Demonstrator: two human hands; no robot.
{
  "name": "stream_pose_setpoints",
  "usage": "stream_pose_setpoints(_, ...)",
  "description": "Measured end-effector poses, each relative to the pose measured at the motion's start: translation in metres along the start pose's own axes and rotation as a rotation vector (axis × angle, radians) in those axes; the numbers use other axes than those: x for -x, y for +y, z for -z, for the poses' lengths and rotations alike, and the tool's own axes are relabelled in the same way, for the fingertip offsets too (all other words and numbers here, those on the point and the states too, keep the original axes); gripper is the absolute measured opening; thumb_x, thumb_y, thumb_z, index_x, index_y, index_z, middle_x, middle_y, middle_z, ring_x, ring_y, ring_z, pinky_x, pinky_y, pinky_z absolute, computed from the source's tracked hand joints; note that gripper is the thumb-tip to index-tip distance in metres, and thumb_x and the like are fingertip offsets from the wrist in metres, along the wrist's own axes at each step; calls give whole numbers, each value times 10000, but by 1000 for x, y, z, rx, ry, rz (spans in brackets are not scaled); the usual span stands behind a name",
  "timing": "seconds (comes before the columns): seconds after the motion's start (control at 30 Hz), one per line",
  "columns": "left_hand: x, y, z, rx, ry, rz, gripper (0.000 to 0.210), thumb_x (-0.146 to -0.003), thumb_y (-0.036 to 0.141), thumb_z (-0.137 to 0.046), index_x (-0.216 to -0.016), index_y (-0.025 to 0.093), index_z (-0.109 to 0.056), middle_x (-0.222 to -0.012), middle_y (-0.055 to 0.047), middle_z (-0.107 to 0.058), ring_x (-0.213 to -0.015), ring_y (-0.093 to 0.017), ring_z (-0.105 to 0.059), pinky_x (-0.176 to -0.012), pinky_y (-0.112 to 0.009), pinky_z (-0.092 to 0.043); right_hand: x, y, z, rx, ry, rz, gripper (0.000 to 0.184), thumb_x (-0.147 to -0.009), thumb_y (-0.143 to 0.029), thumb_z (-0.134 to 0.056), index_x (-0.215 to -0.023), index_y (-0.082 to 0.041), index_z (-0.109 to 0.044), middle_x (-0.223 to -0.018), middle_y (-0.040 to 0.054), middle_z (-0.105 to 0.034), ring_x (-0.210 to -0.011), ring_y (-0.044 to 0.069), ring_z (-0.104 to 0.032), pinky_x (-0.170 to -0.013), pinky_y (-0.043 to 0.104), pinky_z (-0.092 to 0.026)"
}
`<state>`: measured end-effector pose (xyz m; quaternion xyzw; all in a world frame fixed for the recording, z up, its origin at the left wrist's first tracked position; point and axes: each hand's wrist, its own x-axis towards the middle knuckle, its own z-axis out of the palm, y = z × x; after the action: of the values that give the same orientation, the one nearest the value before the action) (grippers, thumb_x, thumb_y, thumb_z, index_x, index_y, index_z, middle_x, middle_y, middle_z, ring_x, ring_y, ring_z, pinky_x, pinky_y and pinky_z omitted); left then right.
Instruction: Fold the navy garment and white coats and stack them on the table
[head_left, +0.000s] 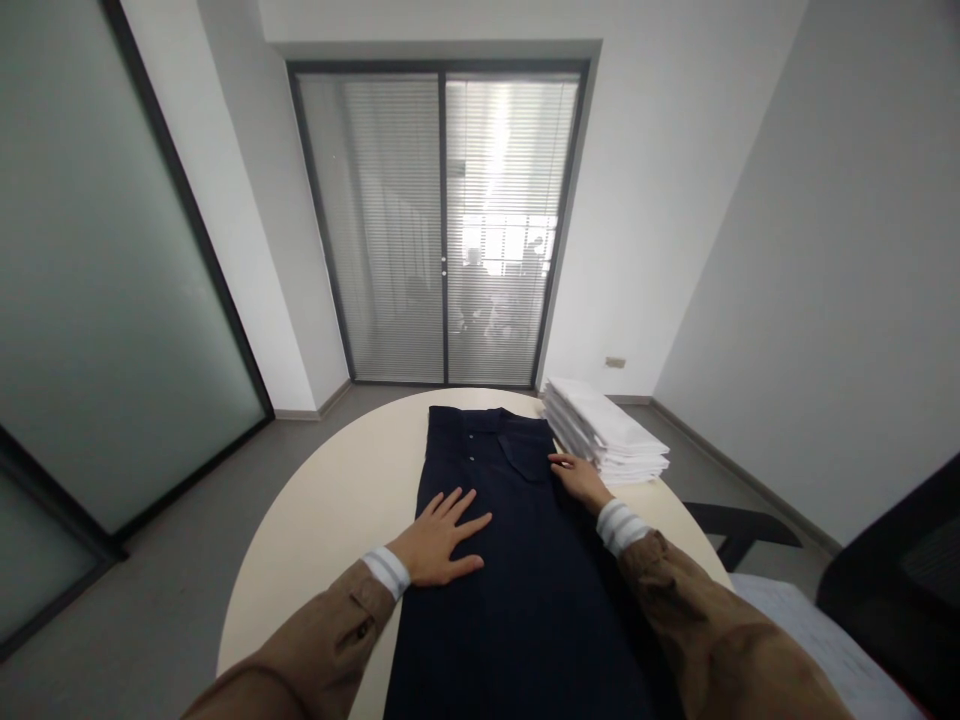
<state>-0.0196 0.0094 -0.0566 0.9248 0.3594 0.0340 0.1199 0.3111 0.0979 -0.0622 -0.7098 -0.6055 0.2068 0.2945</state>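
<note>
A dark navy garment [517, 600] lies lengthwise over the table and runs out of view at the bottom. It looks like trousers, with a waistband-like far edge, a curved pocket and two small light buttons or snaps. My left hand [435, 540] rests flat on its left side, fingers spread. At its right edge, beside the curved pocket, my right hand [581, 480] touches the cloth with fingers stretched out; the thumb is hard to make out. Just beyond the right hand sits a stack of folded white cloths [604, 430].
The round cream table [315, 540] bears the garment and the stack. A black chair [892, 570] stands at the right, with a pale sheet or cloth [810, 630] near it. Behind the table are a glass door with blinds [397, 230] and white walls.
</note>
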Motion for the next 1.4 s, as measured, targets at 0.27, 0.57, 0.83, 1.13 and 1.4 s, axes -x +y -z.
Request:
stream_pose_setpoints(0.27,1,-2,-1,6,28,-14,706,-929,686,-411,-1550,393,-245,-1658,-75,-93,-1507,-373,-104,-1177,-623,-147,-11,-16,-3,139,-20,0,400,-804,-150,-541,-1160,-152,-724,-1025,114,-760,-953,231,-721,-869,324,-542)
stream_pose_setpoints(0.57,0,-2,-3,2,24,-7,695,-932,674,-416,-1547,396,-251,-1659,-74,-88,-1507,-375,-94,-1172,-637,-148,22,-75,-18,392,-50,245,588,-768,-61,-557,-1346,-170,-562,-1441,176,-492,-1264,330,-514,-1030,431,-436)
stream_pose_setpoints(0.83,0,-2,-3,15,35,-14,695,-928,678,-419,-1543,391,-269,-1657,-76,-110,-1505,-378,-107,-1170,-638,-158,22,-105,-29,429,-195,309,592,-799,-82,-550,-1387,-144,-524,-1431,225,-485,-1271,378,-513,-1014,489,-434)
stream_pose_setpoints(1.13,3,-5,5,10,-11,-71,687,-927,688,-413,-1540,426,-250,-1661,-56,-59,-1502,-397,-98,-1165,-653,-142,-12,-73,-10,324,-212,238,600,-801,-159,-633,-1391,-100,-540,-1424,197,-539,-1344,302,-489,-1118,366,-374)
stream_pose_setpoints(1.4,12,-27,22,43,-48,-147,738,-883,710,-481,-1532,421,-281,-1655,-45,-137,-1499,-380,-148,-1179,-618,-155,-17,-63,-10,218,-247,210,549,-837,-272,-655,-1358,-115,-585,-1380,164,-595,-1285,284,-556,-1101,370,-406)
